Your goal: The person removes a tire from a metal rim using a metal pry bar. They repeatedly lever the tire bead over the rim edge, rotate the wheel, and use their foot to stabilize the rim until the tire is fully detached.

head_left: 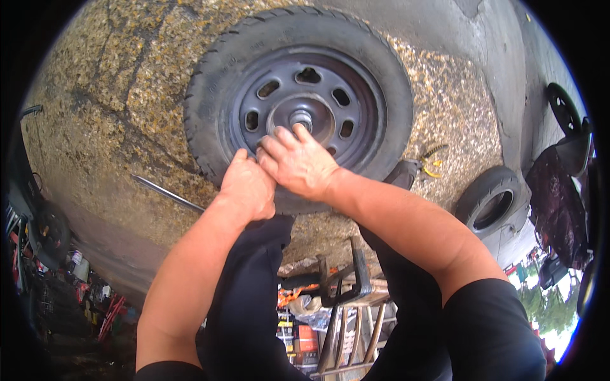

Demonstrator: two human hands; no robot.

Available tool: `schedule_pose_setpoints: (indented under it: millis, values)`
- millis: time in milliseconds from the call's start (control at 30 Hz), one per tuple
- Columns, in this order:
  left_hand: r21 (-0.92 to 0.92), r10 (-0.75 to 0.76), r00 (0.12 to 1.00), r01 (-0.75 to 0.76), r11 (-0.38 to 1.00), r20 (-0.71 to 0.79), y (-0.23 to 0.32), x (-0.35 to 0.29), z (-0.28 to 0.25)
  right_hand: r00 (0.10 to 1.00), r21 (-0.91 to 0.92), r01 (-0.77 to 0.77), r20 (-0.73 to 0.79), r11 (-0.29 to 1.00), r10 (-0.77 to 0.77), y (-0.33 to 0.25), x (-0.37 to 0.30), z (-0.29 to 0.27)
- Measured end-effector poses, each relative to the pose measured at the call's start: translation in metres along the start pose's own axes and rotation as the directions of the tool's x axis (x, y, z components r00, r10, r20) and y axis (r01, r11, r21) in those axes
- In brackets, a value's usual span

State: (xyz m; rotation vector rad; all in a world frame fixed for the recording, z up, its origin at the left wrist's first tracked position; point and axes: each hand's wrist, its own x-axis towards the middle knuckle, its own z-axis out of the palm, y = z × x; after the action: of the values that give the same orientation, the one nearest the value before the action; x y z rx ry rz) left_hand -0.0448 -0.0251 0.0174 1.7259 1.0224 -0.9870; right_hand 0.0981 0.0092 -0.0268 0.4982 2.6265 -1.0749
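Nearest: my own dark trouser legs (pixel 248 305), and between them a wooden stool frame (pixel 349 317) with a dark metal clamp-like piece (pixel 346 276) on top. Next: my left hand (pixel 246 188), grip curled into a loose fist, fingers together, pressed on the lower left of the wheel's tyre wall; whether it pinches anything I cannot tell. Beside it, touching: my right hand (pixel 295 160), grip flat and fingers slightly apart, laid on the lower part of the steel rim (pixel 308 101), fingertips reaching just below the centre hub (pixel 300 118). Item in hand: one wheel, black tyre (pixel 203 95) on a dark grey rim with oval holes around the hub, lying flat on pebbled concrete ground (pixel 114 82). Left of the wheel: a thin metal rod (pixel 166 193) lying on the ground, well apart from the hub. Right of the wheel, near its edge: a yellow-handled pair of pliers (pixel 433 162), and just by the tyre a dark grey object (pixel 403 173), kind unclear. Farther right: a smaller loose tyre (pixel 492 203), and beyond it another dark wheel (pixel 564 108) at the rim of view.
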Motion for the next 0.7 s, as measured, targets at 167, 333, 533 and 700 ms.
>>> schedule_pose_setpoints:
  millis: [167,333,533,700]
  values:
    - [-0.035,-0.002,1.000,0.003,0.999,0.025,-0.001,-0.001,0.003,0.980,-0.199,-0.014,-0.196,0.980,-0.026,0.001,0.008,0.017]
    - [-0.060,0.004,1.000,-0.005,0.998,-0.011,0.000,-0.002,0.006,0.965,-0.234,0.021,-0.250,0.972,-0.081,0.002,0.005,0.025]
    - [-0.066,0.009,1.000,-0.010,0.998,-0.009,-0.001,-0.006,0.005,0.957,-0.194,0.074,-0.261,0.978,-0.124,0.004,0.001,0.018]
    - [-0.042,0.022,0.995,-0.026,0.999,-0.100,-0.003,-0.004,0.018,0.957,-0.230,0.120,-0.233,0.966,-0.174,0.006,0.005,0.020]
